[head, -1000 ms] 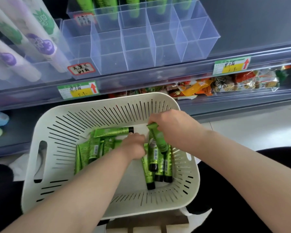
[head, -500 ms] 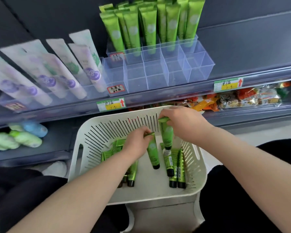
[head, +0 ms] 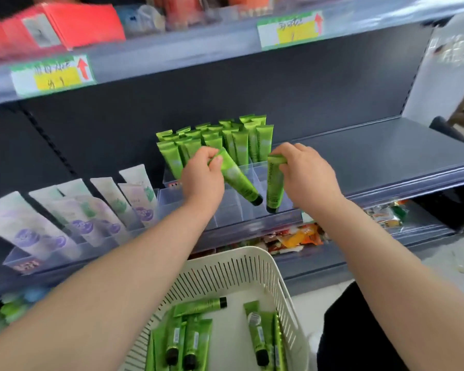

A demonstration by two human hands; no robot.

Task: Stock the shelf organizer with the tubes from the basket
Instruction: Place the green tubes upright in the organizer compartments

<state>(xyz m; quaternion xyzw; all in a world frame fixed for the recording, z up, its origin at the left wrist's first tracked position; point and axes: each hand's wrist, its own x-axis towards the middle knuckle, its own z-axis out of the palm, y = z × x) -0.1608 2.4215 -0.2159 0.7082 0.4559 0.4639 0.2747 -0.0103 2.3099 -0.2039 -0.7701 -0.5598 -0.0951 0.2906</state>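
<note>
A clear shelf organizer (head: 227,210) with square cells sits on the middle shelf; its back rows hold several upright green tubes (head: 239,140). My left hand (head: 202,174) grips a green tube (head: 237,178) by its crimped end, tilted with the black cap down to the right over the front cells. My right hand (head: 304,170) holds a second green tube (head: 275,183) almost upright, its cap low in a front right cell. Below, the white slotted basket (head: 241,266) contains several more green tubes (head: 188,333) lying flat.
White tubes with purple and green prints (head: 83,210) lean in a tray left of the organizer. A shelf above carries red boxes (head: 51,25) and price labels (head: 52,74). Snack packets (head: 298,236) fill the shelf underneath. The shelf right of the organizer (head: 386,151) is bare.
Both hands lifted out of the basket, each with a green tube, and rose to the organizer. The view tilted up, so the basket now sits at the bottom.
</note>
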